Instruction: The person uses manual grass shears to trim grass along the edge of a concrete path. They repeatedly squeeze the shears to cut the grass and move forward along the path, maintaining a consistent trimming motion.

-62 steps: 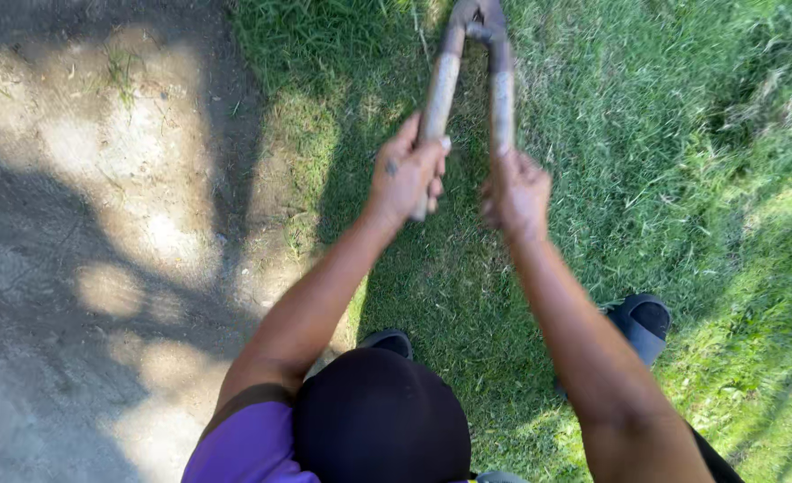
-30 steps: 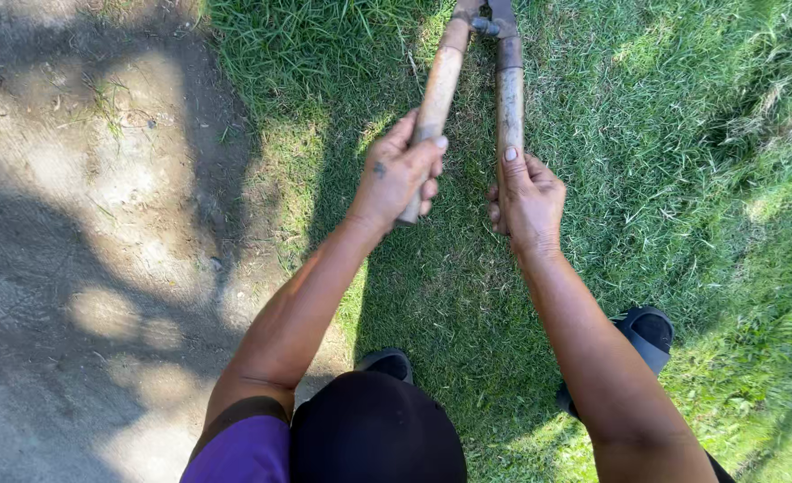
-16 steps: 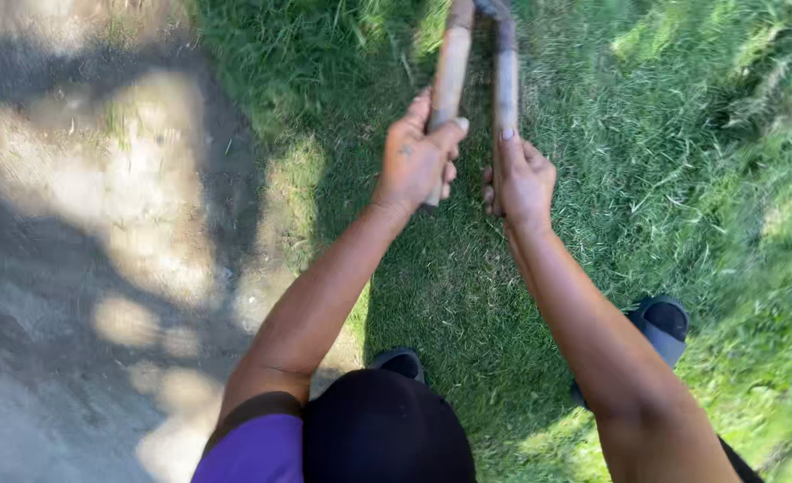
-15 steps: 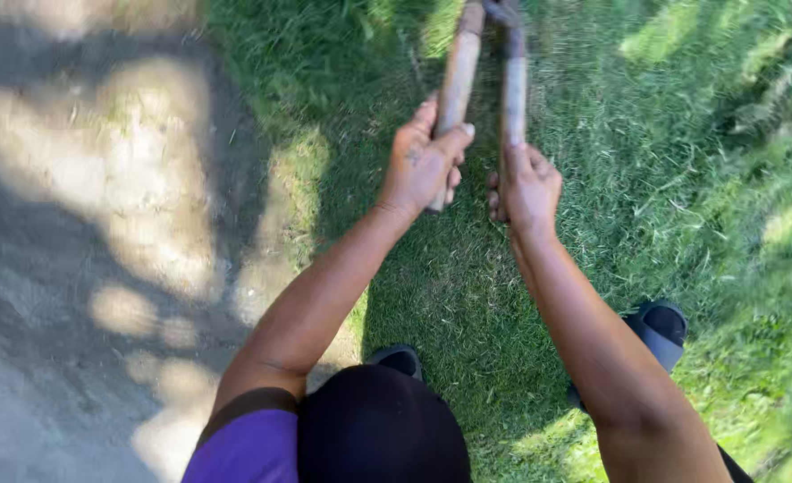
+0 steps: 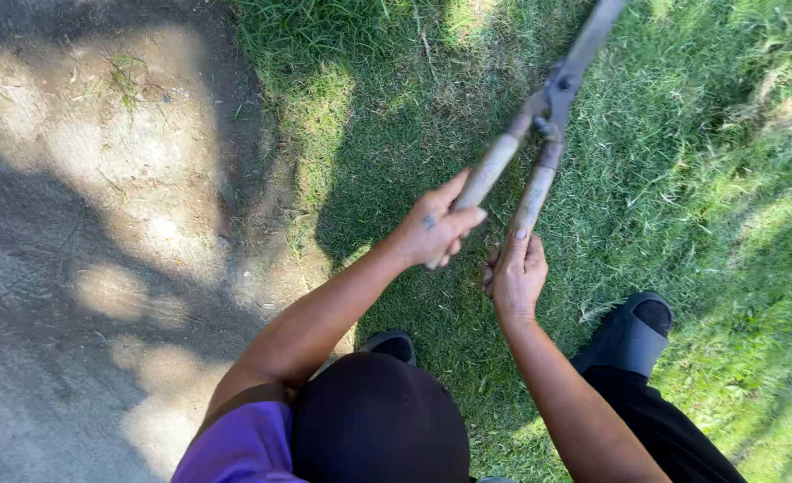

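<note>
Two hands grip a pair of long-handled garden shears (image 5: 539, 134) in the head view. The left hand (image 5: 433, 225) is closed around the pale wooden left handle (image 5: 476, 192), thumb laid along its top. The right hand (image 5: 515, 274) is wrapped around the end of the right handle (image 5: 532, 199), fingers curled under it. Both handles lie close together, meeting at a dark metal pivot (image 5: 555, 89), and the blades (image 5: 597, 27) run up and to the right, out of the picture's top edge. The shears are held above the grass (image 5: 700, 179), tilted to the right. A patch of bare dirt (image 5: 101, 224), dappled with shade, lies to the left. Below the arms show a dark cap (image 5: 378, 420), a purple sleeve (image 5: 235, 447) and two dark slip-on shoes (image 5: 633, 331) standing on the grass.
</note>
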